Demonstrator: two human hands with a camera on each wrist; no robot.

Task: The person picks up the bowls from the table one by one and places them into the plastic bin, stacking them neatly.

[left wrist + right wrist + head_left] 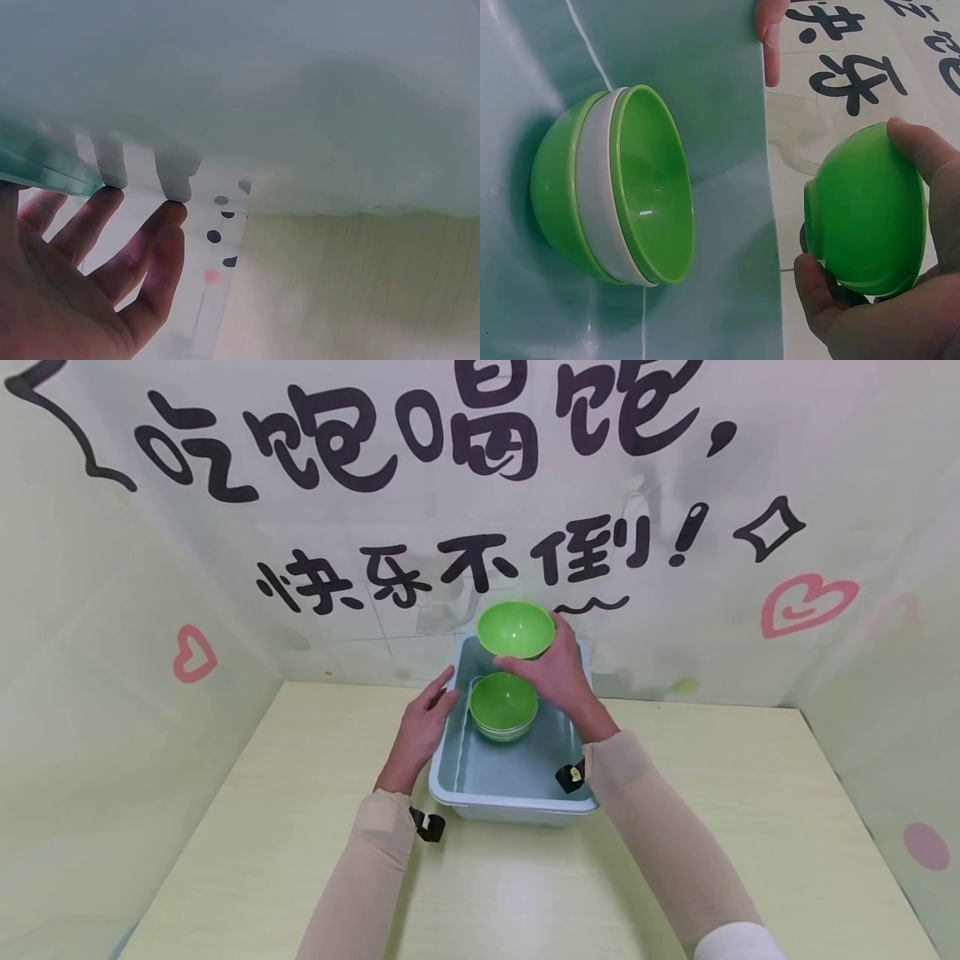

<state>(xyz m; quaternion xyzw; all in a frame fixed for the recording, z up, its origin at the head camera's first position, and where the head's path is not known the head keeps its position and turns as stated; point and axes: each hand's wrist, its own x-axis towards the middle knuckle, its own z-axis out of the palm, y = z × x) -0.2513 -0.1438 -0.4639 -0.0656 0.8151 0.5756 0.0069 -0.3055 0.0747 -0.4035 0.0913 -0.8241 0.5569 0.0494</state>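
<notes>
My right hand grips a green bowl by its side, above the far end of a light blue plastic tub. In the right wrist view, the thumb lies at the rim of this bowl and fingers curl under its base. Inside the tub sits a stack of nested bowls, green with a white one between, as the right wrist view shows. My left hand is at the tub's left side, its fingers spread loosely; in the left wrist view the fingertips meet the smooth outer wall.
The tub stands on a pale wooden table, near its back edge. Behind it hangs a white cloth with large black characters and pink hearts, and similar cloth flanks both sides. A small black device is strapped at each wrist.
</notes>
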